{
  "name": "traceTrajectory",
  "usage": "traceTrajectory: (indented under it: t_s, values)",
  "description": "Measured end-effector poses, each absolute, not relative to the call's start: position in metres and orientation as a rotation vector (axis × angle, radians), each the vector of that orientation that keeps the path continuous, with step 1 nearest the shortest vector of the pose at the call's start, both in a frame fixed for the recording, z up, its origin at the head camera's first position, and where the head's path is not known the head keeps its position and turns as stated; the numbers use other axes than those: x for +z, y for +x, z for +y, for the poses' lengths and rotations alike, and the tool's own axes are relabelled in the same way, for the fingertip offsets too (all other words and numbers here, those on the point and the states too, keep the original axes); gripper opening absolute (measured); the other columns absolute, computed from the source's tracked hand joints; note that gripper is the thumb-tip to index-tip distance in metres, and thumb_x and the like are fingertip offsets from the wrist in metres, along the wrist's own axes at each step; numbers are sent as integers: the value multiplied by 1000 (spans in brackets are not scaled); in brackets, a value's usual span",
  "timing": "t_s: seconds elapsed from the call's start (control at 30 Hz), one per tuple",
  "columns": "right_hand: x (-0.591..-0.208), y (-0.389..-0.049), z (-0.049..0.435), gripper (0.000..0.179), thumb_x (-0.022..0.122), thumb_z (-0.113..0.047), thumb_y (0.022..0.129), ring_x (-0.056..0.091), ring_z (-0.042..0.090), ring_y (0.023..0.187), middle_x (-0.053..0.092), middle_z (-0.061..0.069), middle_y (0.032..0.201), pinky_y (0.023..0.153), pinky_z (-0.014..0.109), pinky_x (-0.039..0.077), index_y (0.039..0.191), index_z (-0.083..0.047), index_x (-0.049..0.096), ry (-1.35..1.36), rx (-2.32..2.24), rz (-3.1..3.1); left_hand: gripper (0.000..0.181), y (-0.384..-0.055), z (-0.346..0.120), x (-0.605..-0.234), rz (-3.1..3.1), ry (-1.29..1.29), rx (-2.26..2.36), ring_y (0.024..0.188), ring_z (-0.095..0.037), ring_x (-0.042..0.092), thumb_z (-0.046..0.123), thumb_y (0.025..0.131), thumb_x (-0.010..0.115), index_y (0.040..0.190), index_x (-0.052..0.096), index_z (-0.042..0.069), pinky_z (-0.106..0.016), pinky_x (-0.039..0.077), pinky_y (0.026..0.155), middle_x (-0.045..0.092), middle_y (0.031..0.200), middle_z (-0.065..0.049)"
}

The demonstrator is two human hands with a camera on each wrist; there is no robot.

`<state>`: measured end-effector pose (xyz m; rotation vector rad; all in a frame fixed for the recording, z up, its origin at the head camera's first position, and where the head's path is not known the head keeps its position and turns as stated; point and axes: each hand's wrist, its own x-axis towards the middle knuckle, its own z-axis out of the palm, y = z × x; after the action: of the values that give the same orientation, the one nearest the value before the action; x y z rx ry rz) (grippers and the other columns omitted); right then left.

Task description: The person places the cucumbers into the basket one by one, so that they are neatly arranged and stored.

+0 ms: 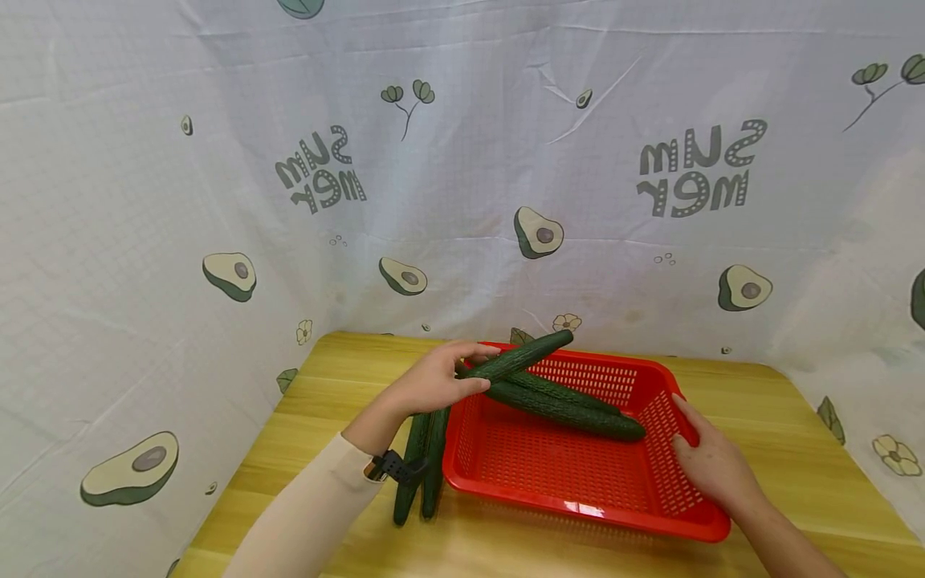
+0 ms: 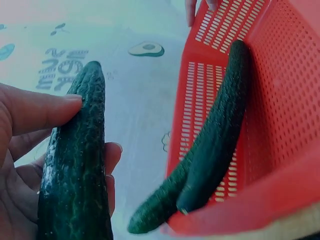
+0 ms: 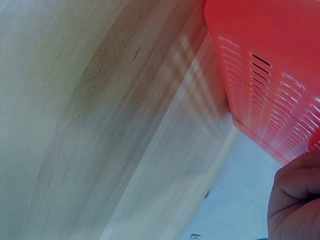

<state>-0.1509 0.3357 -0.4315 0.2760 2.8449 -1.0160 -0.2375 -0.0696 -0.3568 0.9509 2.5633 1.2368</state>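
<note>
Nearest to us is the left arm, in a pale sleeve (image 1: 307, 514) with a dark band (image 1: 393, 466) at the wrist. It passes over two cucumbers on the table (image 1: 410, 486). If the arm dips, I think the band could bump them and make them roll, because they are long and round.

The red basket (image 1: 556, 504) is just beside them. The right hand (image 1: 711, 461) is clamped on its right edge, thumb and fingers pinching the rim. If that hand lets go or pulls too hard, the basket could slide or tip, since one side gets all the pull.

The left hand (image 1: 437, 377) is clamped on one cucumber (image 1: 522, 359), with its thumb and fingers around one end. This cucumber is up above the basket's back left part and slants. Most of it sticks out past the fingers, so it could swing down or slip if the hold is weak.

Under it, two more cucumbers in the basket (image 1: 564, 405) lie close together. In the left wrist view, one tip pokes out past the rim. A knock from the held one could push that tip and make it slide off.

Farthest away hangs a white cloth (image 1: 462, 177).
</note>
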Motion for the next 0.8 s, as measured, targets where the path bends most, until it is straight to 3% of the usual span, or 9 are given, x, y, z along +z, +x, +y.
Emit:
traceTrajectory:
  t_s: [0.13, 0.37, 0.8]
  values:
    - [-431, -150, 335, 69, 37, -20, 105, 61, 18, 66, 36, 46, 143, 58, 35, 56, 165, -12, 5, 282, -1020, 2837, 49, -240, -55, -349, 2547, 1009, 1179, 113, -23, 62, 22, 96, 72, 143, 61, 23, -39, 52, 96, 64, 138, -4]
    - [-430, -150, 334, 68, 36, -21, 105, 61, 18, 67, 33, 46, 146, 58, 35, 56, 165, -14, 4, 309, -1023, 2817, 52, -246, -28, -348, 2563, 1112, 1028, 116, -18, 61, 20, 94, 75, 144, 61, 19, -30, 50, 90, 66, 133, -2]
    - [-432, -147, 336, 67, 38, -19, 106, 59, 18, 63, 41, 45, 140, 56, 35, 53, 165, -11, 8, 251, -1001, 2888, 45, -260, 21, -358, 2545, 1289, 672, 127, -15, 60, 21, 96, 72, 140, 64, 24, -24, 48, 105, 62, 141, 6]
